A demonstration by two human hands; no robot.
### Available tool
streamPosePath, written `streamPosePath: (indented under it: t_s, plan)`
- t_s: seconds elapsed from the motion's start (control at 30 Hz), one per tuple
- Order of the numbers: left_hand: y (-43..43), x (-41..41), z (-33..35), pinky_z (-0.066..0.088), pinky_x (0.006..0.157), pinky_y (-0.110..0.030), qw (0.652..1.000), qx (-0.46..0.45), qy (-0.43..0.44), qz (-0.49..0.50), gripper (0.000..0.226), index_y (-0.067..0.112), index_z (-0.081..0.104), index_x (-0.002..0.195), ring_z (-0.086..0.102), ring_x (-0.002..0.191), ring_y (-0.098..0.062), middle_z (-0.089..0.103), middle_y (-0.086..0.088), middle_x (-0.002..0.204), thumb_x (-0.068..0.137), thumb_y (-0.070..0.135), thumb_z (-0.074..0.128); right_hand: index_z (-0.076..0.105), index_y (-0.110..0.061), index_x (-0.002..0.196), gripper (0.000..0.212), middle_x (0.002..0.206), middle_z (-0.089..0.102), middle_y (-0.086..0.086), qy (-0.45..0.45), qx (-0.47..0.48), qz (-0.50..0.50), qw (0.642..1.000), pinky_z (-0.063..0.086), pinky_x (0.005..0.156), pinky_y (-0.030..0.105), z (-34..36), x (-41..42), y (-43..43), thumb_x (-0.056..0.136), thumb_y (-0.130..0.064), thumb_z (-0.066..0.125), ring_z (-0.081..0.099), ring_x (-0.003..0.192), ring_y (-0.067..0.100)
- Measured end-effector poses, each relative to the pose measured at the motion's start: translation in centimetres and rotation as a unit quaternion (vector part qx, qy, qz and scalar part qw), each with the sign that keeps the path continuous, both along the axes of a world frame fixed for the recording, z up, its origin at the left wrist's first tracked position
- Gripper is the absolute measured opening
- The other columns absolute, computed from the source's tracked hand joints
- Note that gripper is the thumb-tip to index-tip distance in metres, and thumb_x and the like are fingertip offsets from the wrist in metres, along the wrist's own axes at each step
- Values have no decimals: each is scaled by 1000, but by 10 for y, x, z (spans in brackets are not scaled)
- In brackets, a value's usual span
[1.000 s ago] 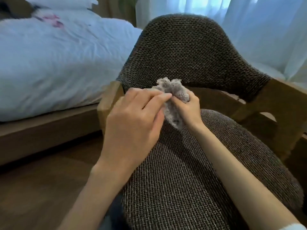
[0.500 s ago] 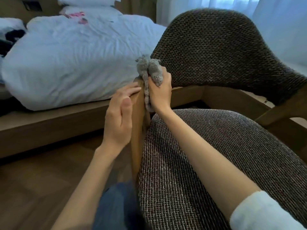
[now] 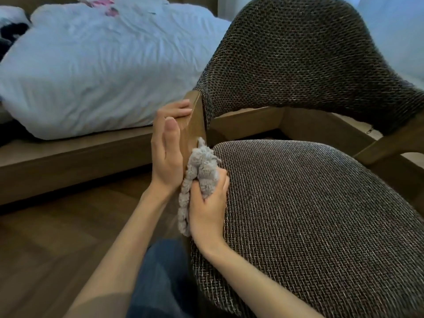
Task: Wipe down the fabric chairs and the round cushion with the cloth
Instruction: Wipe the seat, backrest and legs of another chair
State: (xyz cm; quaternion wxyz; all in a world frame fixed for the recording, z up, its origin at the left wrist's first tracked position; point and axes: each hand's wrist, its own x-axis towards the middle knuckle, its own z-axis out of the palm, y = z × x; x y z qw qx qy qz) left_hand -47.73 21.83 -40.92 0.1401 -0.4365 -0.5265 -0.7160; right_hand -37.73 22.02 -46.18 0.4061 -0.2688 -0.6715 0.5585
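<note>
Right hand [image 3: 207,211] gripping cloth [image 3: 199,177], chair [image 3: 321,214] seat edge

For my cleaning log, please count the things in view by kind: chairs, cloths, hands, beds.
Chairs: 1, the brown woven chair
Cloths: 1, the grey cloth
Hands: 2, the left hand and the right hand
Beds: 1, the bed
Total: 5
</note>
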Motion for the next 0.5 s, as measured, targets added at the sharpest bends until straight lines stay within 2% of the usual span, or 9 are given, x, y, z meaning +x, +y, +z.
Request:
streamPosePath:
  t_s: [0.1,0.17,0.27,0.33,0.4,0.5]
  plan:
    - [0,0,-1,37,102,-30,1000,-3,-16,-2,33,7,54,107,55,114,-17,58,-3,114,101,20,24,46,-17,112,22,108,46,-1,-33,-47,-7,998,46,75,19,-3,1,0,93,-26,52,51,85,-2]
    - [0,-1,-1,37,102,-29,1000,-5,-15,-6,32,11,55,106,54,115,-15,58,-2,114,101,20,24,49,-16,103,12,108,50,6,-9,-99,-11,995,45,74,18,7,-4,6,94,-22,53,51,79,-1]
    - [-1,-4,-2,37,102,-29,1000,-5,3,-12,35,13,54,106,54,115,-14,57,-1,115,105,34,26,51,-15,97,16,105,53,16,63,-69,-30,995,47,80,26,43,-22,22,85,-25,55,51,82,5]
    - [-1,-4,-3,38,99,-27,1000,-9,10,-4,37,15,52,106,53,112,-10,56,1,114,103,41,26,53,-15,100,16,107,53,13,93,-25,-47,994,41,77,13,73,-39,37,87,-18,60,48,79,-5]
    - [-2,-3,-3,38,99,-25,1000,-10,-3,7,30,19,53,106,54,112,-9,56,2,113,103,33,27,56,-12,105,17,111,52,13,97,-10,-73,993,34,69,14,92,-57,55,89,-14,62,47,76,-3]
    - [-1,-4,-3,40,101,-36,1000,-2,-11,-5,30,13,54,103,55,113,-23,58,-7,112,101,24,27,54,-7,118,28,118,49,15,73,-20,-100,992,31,67,17,86,-78,73,93,-18,59,47,80,7]
